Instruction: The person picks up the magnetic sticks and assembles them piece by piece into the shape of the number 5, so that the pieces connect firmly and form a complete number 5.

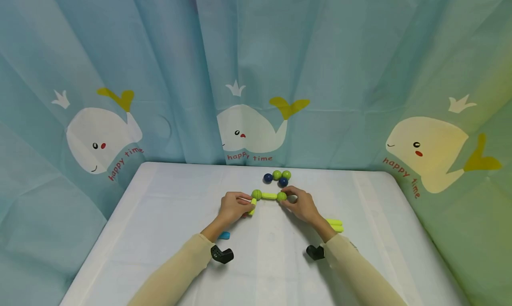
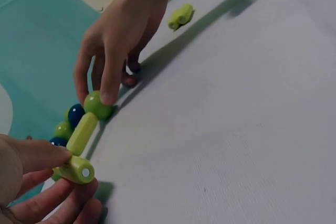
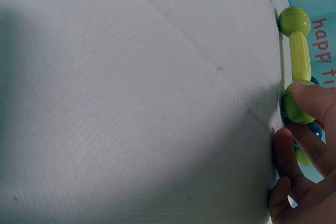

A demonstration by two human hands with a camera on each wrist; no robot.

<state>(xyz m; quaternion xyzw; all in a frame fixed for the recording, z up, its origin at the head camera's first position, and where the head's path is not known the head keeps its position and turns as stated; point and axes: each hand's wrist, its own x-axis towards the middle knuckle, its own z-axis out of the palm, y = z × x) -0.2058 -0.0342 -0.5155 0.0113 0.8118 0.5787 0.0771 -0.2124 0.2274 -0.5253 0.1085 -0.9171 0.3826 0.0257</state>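
Note:
My left hand (image 1: 235,207) pinches a yellow-green magnetic rod (image 1: 252,207) between thumb and fingers; a pale round tip shows on its end (image 2: 86,172) in the left wrist view. That rod's far end is close to a green ball (image 1: 257,194); a narrow gap shows in the right wrist view. A second yellow-green rod (image 1: 269,196) joins this ball to another green ball (image 1: 282,196) on the right. Thumb and fingers of my right hand (image 1: 302,205) pinch the right-hand ball, low over the white table.
Behind the joined pieces sit two green balls (image 1: 286,175) and two dark blue balls (image 1: 283,182). Two yellow-green rods (image 1: 335,225) lie beside the right wrist. A blue piece (image 1: 225,235) lies by the left wrist. A whale-print curtain (image 1: 340,74) hangs behind the white table (image 1: 168,195).

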